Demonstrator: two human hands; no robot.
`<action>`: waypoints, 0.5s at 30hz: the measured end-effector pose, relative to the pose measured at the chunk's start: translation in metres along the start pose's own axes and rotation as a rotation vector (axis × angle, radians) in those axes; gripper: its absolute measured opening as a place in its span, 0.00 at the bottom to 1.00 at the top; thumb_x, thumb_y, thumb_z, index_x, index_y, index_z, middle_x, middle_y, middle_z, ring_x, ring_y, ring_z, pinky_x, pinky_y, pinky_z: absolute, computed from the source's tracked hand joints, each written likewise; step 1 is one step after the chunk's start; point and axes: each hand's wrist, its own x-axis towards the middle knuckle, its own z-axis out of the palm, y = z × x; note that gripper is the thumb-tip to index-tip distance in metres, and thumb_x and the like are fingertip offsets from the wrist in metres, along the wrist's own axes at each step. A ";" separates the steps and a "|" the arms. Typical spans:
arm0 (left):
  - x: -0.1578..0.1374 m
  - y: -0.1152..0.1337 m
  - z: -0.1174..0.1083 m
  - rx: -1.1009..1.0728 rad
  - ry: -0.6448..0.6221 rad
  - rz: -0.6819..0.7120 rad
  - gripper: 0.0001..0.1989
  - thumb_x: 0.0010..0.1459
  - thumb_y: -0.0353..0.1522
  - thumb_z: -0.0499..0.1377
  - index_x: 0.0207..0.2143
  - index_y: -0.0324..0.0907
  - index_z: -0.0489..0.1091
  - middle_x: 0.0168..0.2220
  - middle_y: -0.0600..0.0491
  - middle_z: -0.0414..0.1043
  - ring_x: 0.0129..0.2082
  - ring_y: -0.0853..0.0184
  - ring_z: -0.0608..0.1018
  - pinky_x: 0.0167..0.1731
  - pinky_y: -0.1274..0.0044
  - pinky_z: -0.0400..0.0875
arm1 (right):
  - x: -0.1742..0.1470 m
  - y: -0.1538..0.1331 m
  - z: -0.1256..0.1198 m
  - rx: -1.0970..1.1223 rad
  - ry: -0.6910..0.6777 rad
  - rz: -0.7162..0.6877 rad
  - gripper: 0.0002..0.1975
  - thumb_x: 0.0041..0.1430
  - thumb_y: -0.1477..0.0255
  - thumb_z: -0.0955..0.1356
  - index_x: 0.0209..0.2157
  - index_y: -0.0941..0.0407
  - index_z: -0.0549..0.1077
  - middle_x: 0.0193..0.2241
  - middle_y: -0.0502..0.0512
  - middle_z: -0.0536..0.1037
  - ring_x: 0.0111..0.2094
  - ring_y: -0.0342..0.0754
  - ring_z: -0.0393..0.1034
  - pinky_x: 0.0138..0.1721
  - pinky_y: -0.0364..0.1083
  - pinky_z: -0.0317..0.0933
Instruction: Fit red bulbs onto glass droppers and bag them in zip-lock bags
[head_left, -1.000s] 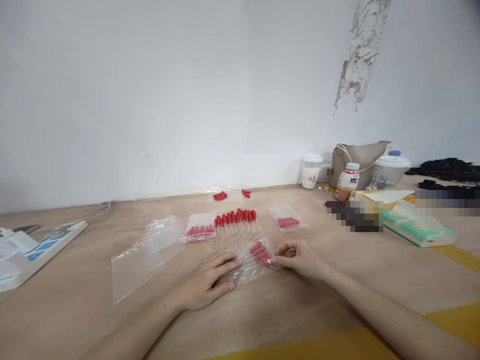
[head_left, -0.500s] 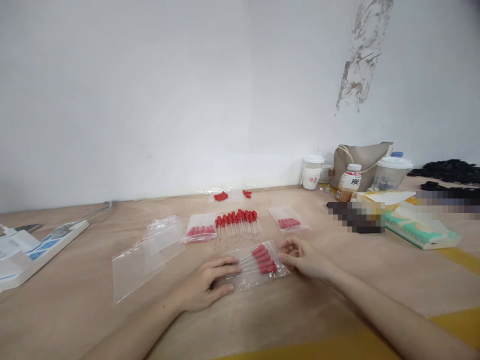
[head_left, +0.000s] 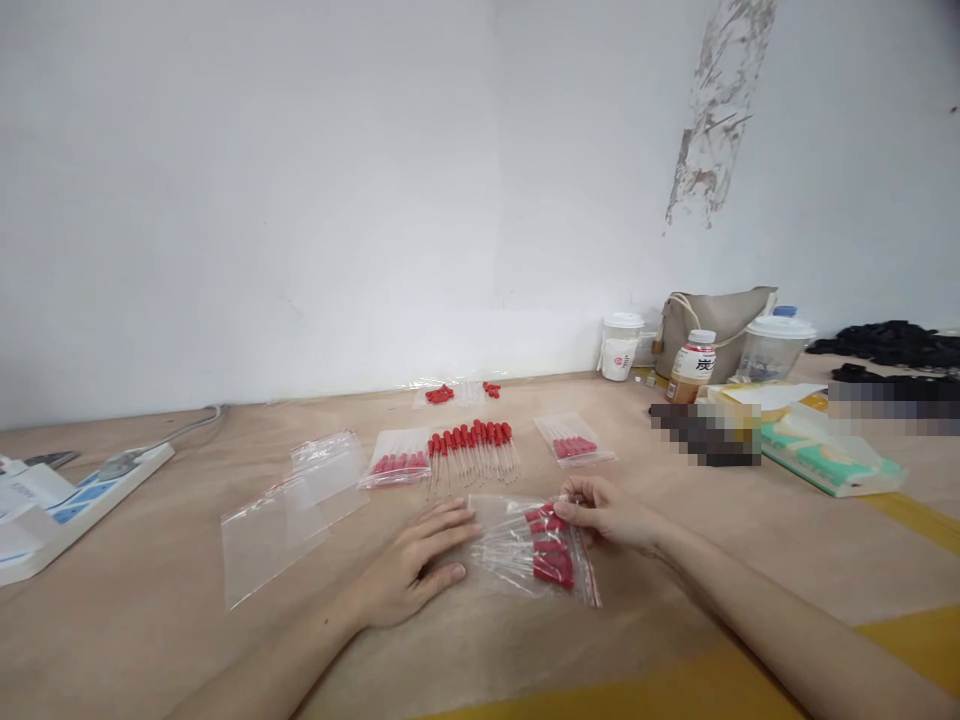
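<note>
A clear zip bag point(head_left: 510, 570) lies in front of me, with several thin metal tools with red handles point(head_left: 553, 565) inside, handles towards its red-lined edge. My right hand point(head_left: 604, 515) pinches the bag near its upper right, the thumb over a red handle. Palm down on the table, my left hand point(head_left: 420, 565) has its fingers stretched out, their tips at the bag's left edge. Behind the bag is a row of loose red-handled tools point(head_left: 472, 437). Filled bags lie on either side of that row, a left one point(head_left: 397, 455) and a right one point(head_left: 574, 440).
Flat, see-through zip bags point(head_left: 274, 540) overlap on the left, near a power strip point(head_left: 112, 490). By the wall is another bag with red pieces point(head_left: 440, 394). A paper cup point(head_left: 622, 348), a bottle point(head_left: 691, 368), a cloth pouch point(head_left: 716, 315) and a tissue pack point(head_left: 832, 460) stand or lie right.
My right hand has taken hold of the bag at its right side. The bag has shifted slightly right and turned, its zip edge now lower right. My left hand has stayed nearly still.
</note>
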 end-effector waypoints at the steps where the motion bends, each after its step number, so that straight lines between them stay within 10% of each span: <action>1: -0.001 0.000 0.000 0.013 0.017 -0.014 0.20 0.60 0.35 0.48 0.56 0.50 0.53 0.58 0.55 0.52 0.58 0.63 0.52 0.55 0.66 0.51 | -0.003 -0.002 -0.005 0.051 0.007 -0.029 0.18 0.41 0.58 0.70 0.23 0.58 0.63 0.18 0.44 0.68 0.18 0.36 0.61 0.19 0.37 0.56; 8: -0.009 -0.023 -0.014 0.354 0.132 -0.177 0.20 0.59 0.39 0.48 0.54 0.50 0.56 0.58 0.53 0.52 0.58 0.59 0.52 0.56 0.62 0.43 | 0.002 -0.023 -0.057 0.334 0.397 -0.134 0.07 0.50 0.67 0.66 0.26 0.56 0.67 0.26 0.55 0.75 0.28 0.47 0.70 0.28 0.45 0.65; 15: -0.031 -0.064 -0.035 0.659 0.223 -0.977 0.29 0.57 0.42 0.44 0.54 0.30 0.56 0.55 0.32 0.52 0.55 0.42 0.52 0.47 0.56 0.51 | 0.054 -0.021 -0.063 0.126 0.701 -0.162 0.06 0.52 0.68 0.62 0.25 0.55 0.61 0.26 0.56 0.73 0.27 0.47 0.70 0.27 0.46 0.65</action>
